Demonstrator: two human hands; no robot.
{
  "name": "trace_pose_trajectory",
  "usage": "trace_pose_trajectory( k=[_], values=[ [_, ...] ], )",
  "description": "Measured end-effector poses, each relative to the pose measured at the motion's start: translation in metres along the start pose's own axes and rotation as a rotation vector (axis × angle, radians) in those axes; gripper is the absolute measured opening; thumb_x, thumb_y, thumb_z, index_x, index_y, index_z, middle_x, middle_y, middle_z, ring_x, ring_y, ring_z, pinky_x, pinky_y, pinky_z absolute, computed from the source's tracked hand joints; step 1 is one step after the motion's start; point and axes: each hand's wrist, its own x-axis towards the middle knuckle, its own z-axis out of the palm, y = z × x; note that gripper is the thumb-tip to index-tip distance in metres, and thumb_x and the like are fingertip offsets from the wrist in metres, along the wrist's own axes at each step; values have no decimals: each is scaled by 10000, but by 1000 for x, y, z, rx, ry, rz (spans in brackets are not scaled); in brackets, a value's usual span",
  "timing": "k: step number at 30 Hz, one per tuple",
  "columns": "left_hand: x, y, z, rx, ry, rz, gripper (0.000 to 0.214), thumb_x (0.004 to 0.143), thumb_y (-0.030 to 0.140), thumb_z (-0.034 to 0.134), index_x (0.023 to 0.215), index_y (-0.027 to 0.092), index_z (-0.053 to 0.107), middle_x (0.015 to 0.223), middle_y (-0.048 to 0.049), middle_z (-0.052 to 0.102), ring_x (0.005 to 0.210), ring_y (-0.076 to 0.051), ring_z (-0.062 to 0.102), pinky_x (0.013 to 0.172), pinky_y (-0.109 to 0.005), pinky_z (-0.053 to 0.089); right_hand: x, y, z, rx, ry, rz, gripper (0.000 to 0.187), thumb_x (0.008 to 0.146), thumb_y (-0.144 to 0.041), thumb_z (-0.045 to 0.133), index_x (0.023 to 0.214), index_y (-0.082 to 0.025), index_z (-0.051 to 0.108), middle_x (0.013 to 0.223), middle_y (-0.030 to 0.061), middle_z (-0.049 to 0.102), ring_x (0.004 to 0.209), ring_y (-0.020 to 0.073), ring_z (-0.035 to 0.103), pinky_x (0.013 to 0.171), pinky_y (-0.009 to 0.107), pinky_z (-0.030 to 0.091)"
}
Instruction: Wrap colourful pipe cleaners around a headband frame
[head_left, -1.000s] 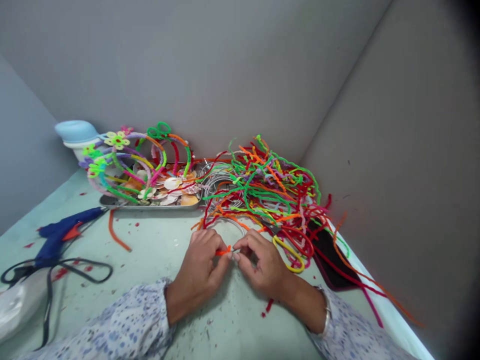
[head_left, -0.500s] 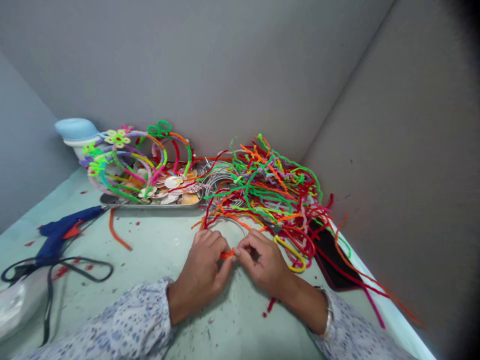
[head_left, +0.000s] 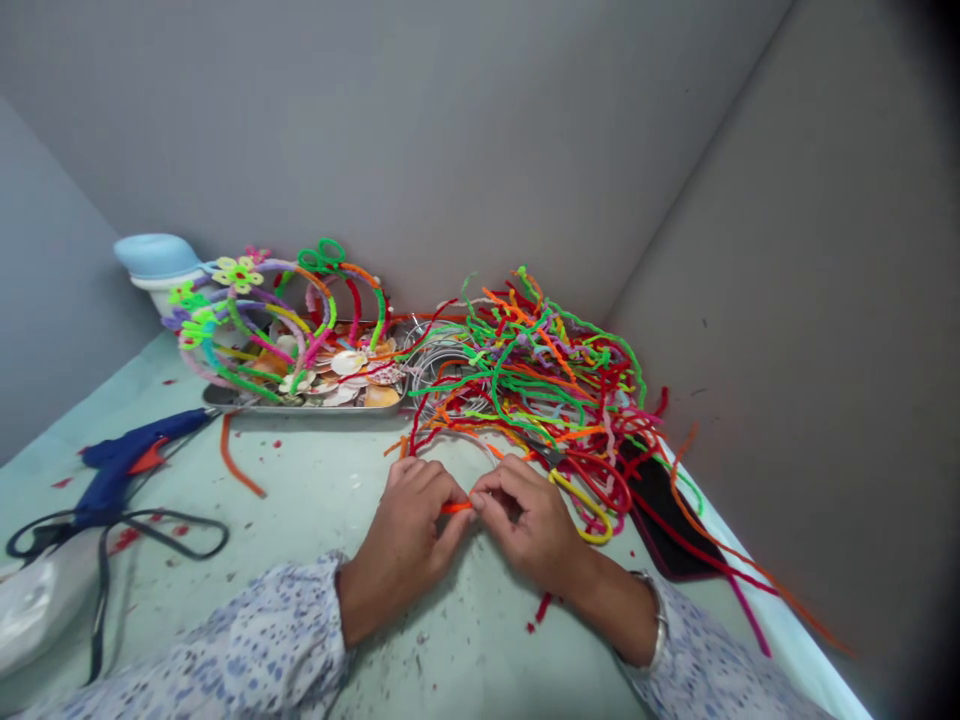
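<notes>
Close together at the table's middle, my two hands pinch a short orange pipe cleaner [head_left: 454,508]. My left hand [head_left: 409,535] has its fingers closed around one side of it. Thumb and forefinger of my right hand [head_left: 529,515] press on its other end. A thin silver wire hoop [head_left: 469,437] arcs just beyond the fingers; whether it is held too, I cannot tell. Scissors with yellow-lined handles [head_left: 581,508] lie right of my right hand, partly under a tangled heap of coloured pipe cleaners [head_left: 525,370].
A metal tray [head_left: 315,411] holds shells and headbands wrapped in pipe cleaners [head_left: 330,300]. Behind it is a blue-lidded white container [head_left: 157,258]. A blue glue gun [head_left: 124,460] with a black cord and a loose orange pipe cleaner [head_left: 238,460] lie left. A dark flat object [head_left: 679,535] lies right.
Both hands stay at the same spot with the orange pipe cleaner between them. The fingers have shifted only slightly, and the whole view has moved a touch.
</notes>
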Motion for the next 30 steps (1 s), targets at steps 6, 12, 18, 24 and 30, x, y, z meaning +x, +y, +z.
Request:
trace_pose_trajectory(
  k=[6,12,18,24,30],
  values=[
    [-1,0,2,-6,-20,5,109,863,192,545,756,171,546,762,-14,553,765,-181,471,796,-369,334,0,0,0,0,-15,48,99,862,-186,538,783,-174,596,703,-11,490,584,112,456,536,245,339],
    [-1,0,1,-15,-38,20,71,850,156,515,792,174,553,782,-24,552,781,-188,477,803,-378,338,1,2,4,33,0,81,90,845,-158,553,767,-179,591,686,-23,475,555,99,448,510,230,345],
    [1,3,-6,-55,55,-14,105,874,179,482,773,177,512,762,-20,538,766,-185,482,784,-375,349,2,0,0,91,133,-13,73,835,-153,579,899,-188,583,889,30,530,679,124,518,616,255,450],
    [0,5,-9,-55,120,-11,114,897,210,469,799,179,517,766,-27,524,770,-192,480,768,-377,361,2,2,-1,104,120,-81,188,852,-106,553,1004,-212,581,1061,65,542,869,159,595,767,296,505],
    [-2,7,-8,-48,215,25,73,861,148,532,916,196,525,881,-42,569,879,-203,502,817,-375,380,4,7,1,82,162,-103,135,862,-124,582,960,-215,603,953,50,583,919,176,589,802,311,496]
  ],
)
